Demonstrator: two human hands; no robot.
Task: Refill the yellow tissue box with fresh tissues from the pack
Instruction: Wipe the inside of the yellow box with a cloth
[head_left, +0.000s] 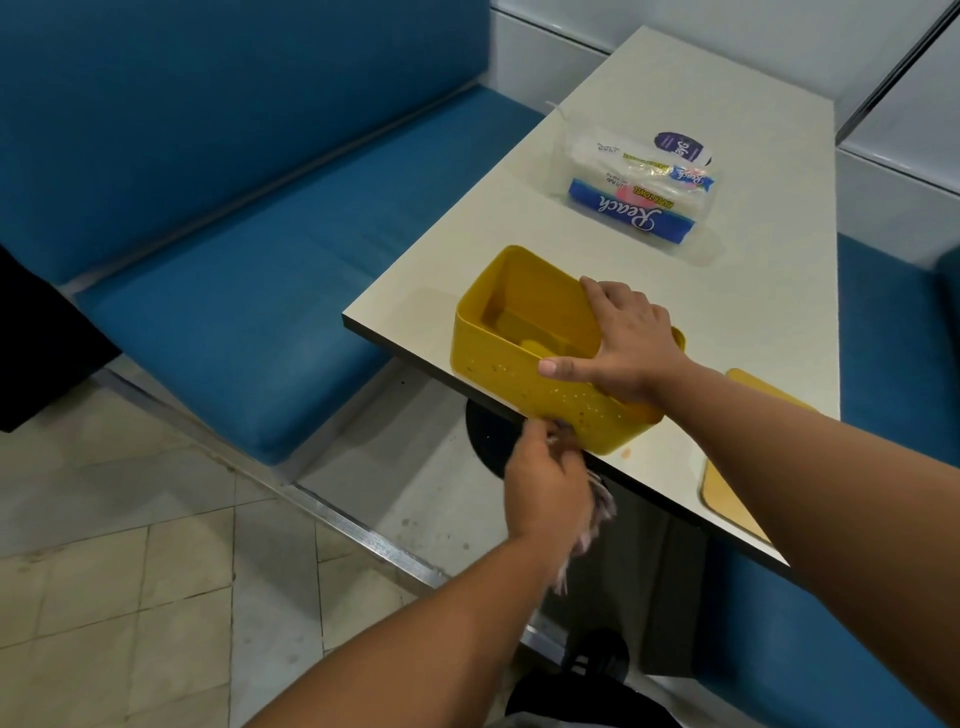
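Head view is showing the yellow tissue box (540, 358) sitting open and lidless at the near corner of the counter (701, 130), part of it overhanging the edge. That overhang is the main risk, as I judge it: the left hand (545, 483), clutching a frayed rag (597, 512), is working against the box's front wall just below the counter edge, and a firm push there could be tipping or sliding the box off. The right hand (623, 345) is spreading over the box's near right corner, thumb along the front rim and fingers reaching over the far rim, and is seeming to steady it; if it lets go, nothing is bracing the box. Its interior is holding no tissues, and pale specks are dotting its front wall. The tissue pack (639, 187) is lying well apart, further along the counter, so reaching for it means releasing one hand. A yellow lid (737, 478) is resting near the right forearm.
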